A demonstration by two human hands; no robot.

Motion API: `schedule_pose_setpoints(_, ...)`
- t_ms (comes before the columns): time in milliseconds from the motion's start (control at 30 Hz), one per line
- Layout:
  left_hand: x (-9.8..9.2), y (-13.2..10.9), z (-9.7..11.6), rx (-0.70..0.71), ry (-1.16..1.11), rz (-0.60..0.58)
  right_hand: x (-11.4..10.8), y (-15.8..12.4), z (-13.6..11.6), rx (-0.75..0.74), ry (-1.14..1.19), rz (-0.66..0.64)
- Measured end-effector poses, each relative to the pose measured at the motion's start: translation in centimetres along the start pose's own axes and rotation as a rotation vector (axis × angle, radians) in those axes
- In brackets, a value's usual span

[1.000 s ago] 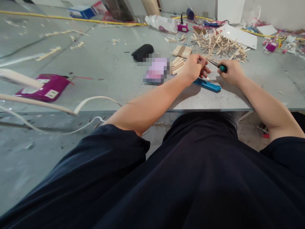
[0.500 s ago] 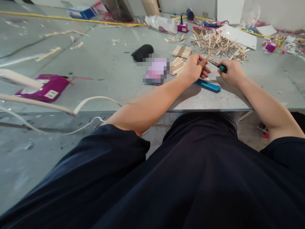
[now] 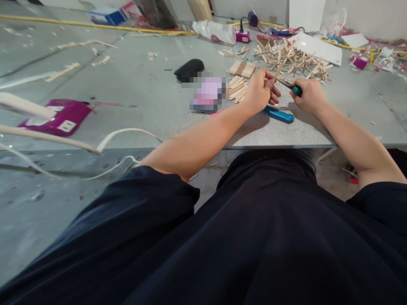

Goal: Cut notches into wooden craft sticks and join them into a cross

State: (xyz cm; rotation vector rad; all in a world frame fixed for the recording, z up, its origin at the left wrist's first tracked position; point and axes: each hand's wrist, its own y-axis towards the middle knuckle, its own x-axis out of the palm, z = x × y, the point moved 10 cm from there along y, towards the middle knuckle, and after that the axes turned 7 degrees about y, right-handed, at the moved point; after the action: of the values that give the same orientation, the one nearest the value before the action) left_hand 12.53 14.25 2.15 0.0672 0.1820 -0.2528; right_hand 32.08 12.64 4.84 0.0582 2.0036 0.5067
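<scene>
My left hand (image 3: 259, 94) is closed in a pinch on a thin wooden craft stick (image 3: 279, 72), whose end stands up past the fingertips. My right hand (image 3: 311, 96) grips pliers by their green and black handle (image 3: 297, 90). The narrow jaws point left and meet or nearly meet the stick; whether they bite on it is too small to tell. Below my left hand lies a blue utility knife (image 3: 280, 114). Loose sticks (image 3: 237, 88) and a banded bundle of sticks (image 3: 242, 68) lie just left of that hand.
Behind my hands spreads a heap of wooden sticks (image 3: 291, 59). Left of them are a phone with a blurred screen (image 3: 208, 93) and a black rounded object (image 3: 190, 70). A clear plastic bottle (image 3: 216, 32) lies farther back. Purple socket box (image 3: 59, 116) and white cable (image 3: 127, 130) are at left.
My left hand has risen slightly, and more of the stick shows above its fingers. The right hand with the pliers stays almost in place.
</scene>
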Motion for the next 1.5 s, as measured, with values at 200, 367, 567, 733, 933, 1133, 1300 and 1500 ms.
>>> schedule_pose_setpoints(200,-0.4,-0.2,0.3,0.087,0.051,0.013,0.0,-0.1,-0.2,0.021,0.004,0.016)
schedule_pose_setpoints(367,-0.9,-0.4,0.7,0.141,0.066,0.035,0.1,-0.1,-0.5,0.043,0.017,-0.012)
schedule_pose_setpoints(567,-0.6,-1.0,1.2,0.054,0.017,0.052,-0.4,-0.2,-0.1,0.054,0.027,0.052)
schedule_pose_setpoints(733,-0.3,-1.0,1.2,-0.018,-0.013,0.054,-0.4,0.2,0.5,0.019,-0.072,0.088)
schedule_pose_setpoints(933,-0.6,-0.1,0.9,0.017,-0.018,0.054,0.1,0.4,0.7,0.122,-0.02,0.054)
schedule_pose_setpoints(1133,-1.5,0.4,0.8,0.136,0.07,0.086,2.0,0.3,-0.3,0.11,0.143,-0.136)
schedule_pose_setpoints(1300,-1.7,-0.1,1.8,0.285,0.237,0.087,2.7,-0.6,-0.3,0.196,0.403,-0.392)
schedule_pose_setpoints(1500,-2.4,-0.8,3.9,0.43,0.388,0.127,2.9,-3.2,-2.3,0.219,0.645,-0.693)
